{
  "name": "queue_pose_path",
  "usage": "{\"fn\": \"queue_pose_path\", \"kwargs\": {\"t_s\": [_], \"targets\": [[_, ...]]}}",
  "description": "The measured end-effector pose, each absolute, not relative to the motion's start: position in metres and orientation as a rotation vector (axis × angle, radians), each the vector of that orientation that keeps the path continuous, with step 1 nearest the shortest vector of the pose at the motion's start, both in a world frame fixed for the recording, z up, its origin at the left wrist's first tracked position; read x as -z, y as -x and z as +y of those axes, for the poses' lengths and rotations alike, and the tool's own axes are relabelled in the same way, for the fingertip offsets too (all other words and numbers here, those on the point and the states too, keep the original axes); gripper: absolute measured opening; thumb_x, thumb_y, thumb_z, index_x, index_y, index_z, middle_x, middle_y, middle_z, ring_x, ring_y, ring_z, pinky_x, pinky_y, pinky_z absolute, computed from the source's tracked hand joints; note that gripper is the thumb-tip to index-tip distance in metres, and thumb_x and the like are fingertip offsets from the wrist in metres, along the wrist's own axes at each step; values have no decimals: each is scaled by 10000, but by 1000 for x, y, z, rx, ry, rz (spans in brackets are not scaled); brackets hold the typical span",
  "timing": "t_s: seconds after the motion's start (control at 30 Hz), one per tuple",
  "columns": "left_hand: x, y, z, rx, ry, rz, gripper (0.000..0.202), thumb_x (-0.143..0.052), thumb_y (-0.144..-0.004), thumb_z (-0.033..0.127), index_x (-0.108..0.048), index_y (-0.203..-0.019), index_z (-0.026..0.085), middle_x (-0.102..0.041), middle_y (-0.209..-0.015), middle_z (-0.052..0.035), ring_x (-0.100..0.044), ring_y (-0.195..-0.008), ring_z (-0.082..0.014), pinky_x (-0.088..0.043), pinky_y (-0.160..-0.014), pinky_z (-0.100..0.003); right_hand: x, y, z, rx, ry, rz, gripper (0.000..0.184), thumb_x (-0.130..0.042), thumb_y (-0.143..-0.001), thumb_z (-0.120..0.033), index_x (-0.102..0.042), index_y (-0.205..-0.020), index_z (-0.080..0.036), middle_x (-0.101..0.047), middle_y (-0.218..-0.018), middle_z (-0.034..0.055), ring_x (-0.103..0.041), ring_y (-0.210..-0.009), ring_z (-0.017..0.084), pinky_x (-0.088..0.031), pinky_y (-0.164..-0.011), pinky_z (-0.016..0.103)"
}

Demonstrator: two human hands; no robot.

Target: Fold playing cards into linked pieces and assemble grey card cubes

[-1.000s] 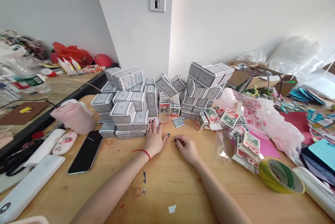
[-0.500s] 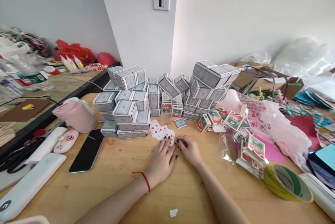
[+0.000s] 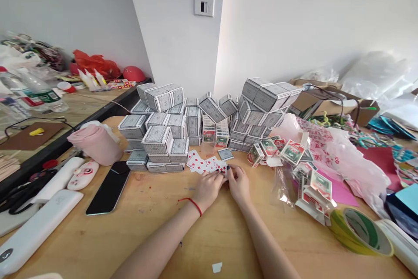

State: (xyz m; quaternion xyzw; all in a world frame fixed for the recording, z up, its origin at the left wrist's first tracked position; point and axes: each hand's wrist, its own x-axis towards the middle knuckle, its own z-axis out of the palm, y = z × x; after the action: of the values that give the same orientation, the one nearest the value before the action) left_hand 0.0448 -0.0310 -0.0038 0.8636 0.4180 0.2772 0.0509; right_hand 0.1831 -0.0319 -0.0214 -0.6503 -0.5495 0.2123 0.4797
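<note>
A row of small playing cards with red pips lies fanned out face up on the wooden table, in front of a heap of grey card boxes. My left hand, with a red string at the wrist, rests at the near right end of the fan, its fingers curled onto the cards. My right hand sits beside it, touching the same end of the fan with its fingertips. The two hands meet over the cards.
More grey boxes pile up at the back right. Green and red card packs spill from a plastic bag. A black phone, a pink roll and white cases lie left. A tape roll lies right.
The left hand dragged the cards from the grey boxes toward the right, spreading them into a fan. The right hand closed in until both hands met at the fan's right end.
</note>
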Motion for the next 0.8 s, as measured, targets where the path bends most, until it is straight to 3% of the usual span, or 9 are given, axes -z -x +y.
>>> {"fn": "queue_pose_path", "kwargs": {"t_s": [0.1, 0.23, 0.4, 0.57, 0.67, 0.8], "targets": [[8, -42, -30, -915, -2562, 1405, 239, -366, -909, 222, -592, -853, 168, -669, -678, -56, -640, -632, -175, -482, -643, -302, 23, -184, -34, -609, 1538, -1284, 342, -410, -838, -461, -604, -782, -185, -609, -654, 39, -565, -636, 189, -455, -602, 296], [13, -28, -27, -1084, -2242, 1393, 203, -414, -869, 202, -547, -1022, 199, -691, -871, -60, -656, -709, -159, -497, -629, -258, 29, -184, -36, -771, 1451, -1257, 277, -439, -828, -445, -542, -799, -190, -546, -562, -14, -495, -479, 143, -410, -463, 249], [11, -14, -18, -1299, -1599, 1396, 193, -444, -815, 175, -492, -1002, 173, -666, -892, -69, -661, -782, -166, -522, -678, -281, 26, -183, -35, -478, 1514, -1457, 153, -489, -790, -313, -549, -868, -196, -609, -824, 70, -544, -705, 198, -457, -631, 324], [9, -14, -17, -1324, -1509, 1371, 146, -488, -783, 177, -520, -925, 168, -658, -826, -53, -653, -779, -175, -518, -695, -303, 17, -177, -40, -230, 1579, -1806, 546, -646, -695, -403, -506, -1192, -224, -576, -1177, 122, -485, -967, 304, -393, -796, 449], [10, -16, -19, -1306, -1586, 1333, 93, -514, -774, 191, -559, -852, 170, -669, -848, -54, -646, -819, -179, -513, -735, -312, 16, -176, -42, -179, 1617, -1903, 568, -660, -689, -457, -524, -1193, -233, -592, -1191, 126, -475, -974, 331, -370, -789, 480], [9, -17, -21, -1264, -1666, 1263, 120, -498, -791, 185, -613, -822, 178, -679, -885, -54, -638, -847, -174, -510, -774, -325, 14, -183, -41, -182, 1559, -1973, 380, -611, -753, -444, -615, -1070, -235, -631, -1139, 111, -494, -954, 311, -381, -810, 484]]}}
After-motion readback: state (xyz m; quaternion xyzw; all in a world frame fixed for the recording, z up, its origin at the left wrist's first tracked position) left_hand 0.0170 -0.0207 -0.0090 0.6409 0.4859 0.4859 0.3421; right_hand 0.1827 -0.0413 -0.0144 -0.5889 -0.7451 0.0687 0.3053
